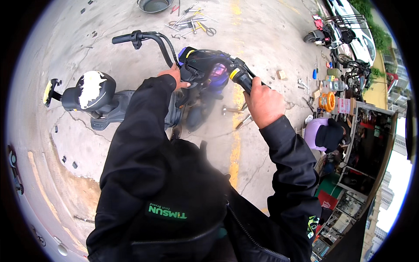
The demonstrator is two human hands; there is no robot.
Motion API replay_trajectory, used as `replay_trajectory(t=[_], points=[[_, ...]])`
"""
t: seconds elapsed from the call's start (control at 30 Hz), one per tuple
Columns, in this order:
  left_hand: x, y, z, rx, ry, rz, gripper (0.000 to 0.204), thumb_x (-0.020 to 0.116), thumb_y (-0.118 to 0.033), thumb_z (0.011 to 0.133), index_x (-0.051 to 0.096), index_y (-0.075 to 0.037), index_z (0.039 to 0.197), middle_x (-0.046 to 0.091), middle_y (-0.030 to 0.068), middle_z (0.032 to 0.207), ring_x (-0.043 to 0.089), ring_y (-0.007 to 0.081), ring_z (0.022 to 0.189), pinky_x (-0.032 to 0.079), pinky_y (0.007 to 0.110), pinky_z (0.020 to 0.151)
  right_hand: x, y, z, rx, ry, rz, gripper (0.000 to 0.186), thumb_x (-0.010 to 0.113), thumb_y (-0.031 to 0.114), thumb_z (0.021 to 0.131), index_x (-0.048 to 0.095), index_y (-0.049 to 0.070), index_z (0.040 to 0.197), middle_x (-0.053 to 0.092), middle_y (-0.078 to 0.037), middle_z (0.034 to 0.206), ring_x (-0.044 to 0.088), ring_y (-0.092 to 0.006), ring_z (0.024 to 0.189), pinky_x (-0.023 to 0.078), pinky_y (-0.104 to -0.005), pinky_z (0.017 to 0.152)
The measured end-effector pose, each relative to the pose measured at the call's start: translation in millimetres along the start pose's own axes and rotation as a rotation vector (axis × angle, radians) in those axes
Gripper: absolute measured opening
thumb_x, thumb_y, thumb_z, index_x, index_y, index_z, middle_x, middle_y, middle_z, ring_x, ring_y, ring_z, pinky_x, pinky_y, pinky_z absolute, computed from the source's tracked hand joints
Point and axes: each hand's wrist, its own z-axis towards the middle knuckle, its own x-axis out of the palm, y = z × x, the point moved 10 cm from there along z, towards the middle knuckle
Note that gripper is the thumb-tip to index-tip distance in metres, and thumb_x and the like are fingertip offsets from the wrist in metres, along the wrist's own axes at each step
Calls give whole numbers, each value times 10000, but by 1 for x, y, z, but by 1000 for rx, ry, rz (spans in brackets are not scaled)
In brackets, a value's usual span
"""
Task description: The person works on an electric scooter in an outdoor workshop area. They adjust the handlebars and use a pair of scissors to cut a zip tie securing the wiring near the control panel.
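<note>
A dark electric scooter with purple front panels (219,75) stands across from me, its seat (109,85) to the left with the cover torn to a pale patch. My right hand (264,105) is closed around the black right handlebar grip (241,80), which has a yellow label. My left hand (176,78) holds the edge of the scooter's front panel (188,73) below the handlebar, thumb and forefinger apart; its other fingers are hidden. Farther off, the left handlebar grip (121,39) sticks out with nobody holding it.
A hammer (231,110) and another hand tool (243,122) lie on the concrete by my right hand. Beyond the scooter are a pile of tools (192,22) and a round basin (155,5). A person in purple (321,134) bends beside shelves at right, near an orange coil (326,101).
</note>
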Motion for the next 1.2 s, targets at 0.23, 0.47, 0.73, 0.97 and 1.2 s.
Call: replay_trajectory(t=[0.23,0.47,0.73,0.97,1.2], points=[[14,6,-43,-178,-159,-177,909,685,-483,842,289,16,1491,186,147,1609,515,333,1264,447,445,1012,-12,9,-4,-68,-39,-58,365,689,358,859,516,74,1008,688,-161,736,689,-354,661,548,-460,568],[211,82,-222,-443,-52,-440,574,649,-391,855,565,1,1266,469,185,1432,561,340,1201,496,444,936,-10,10,-5,-56,-12,-76,360,637,395,892,511,87,1032,689,-195,807,678,-401,748,532,-500,634],[450,205,-556,-1298,204,-693,542,589,-500,875,698,-21,1106,669,220,1155,642,350,1100,504,436,953,-2,5,-4,-55,-58,-112,409,633,460,878,533,105,1055,694,-205,845,679,-407,801,531,-516,682],[482,175,-589,-1187,-45,-958,505,571,-478,893,704,-52,1128,687,202,1117,645,364,1074,504,431,937,39,-15,6,76,450,579,490,647,531,853,547,73,996,602,-108,710,612,-266,596,447,-384,502],[484,159,-599,-1053,-129,-995,450,571,-451,901,713,-87,1124,698,178,1100,653,353,1055,508,427,925,63,-32,13,181,670,903,488,670,511,846,548,70,1016,513,-21,644,516,-183,489,382,-339,440]])
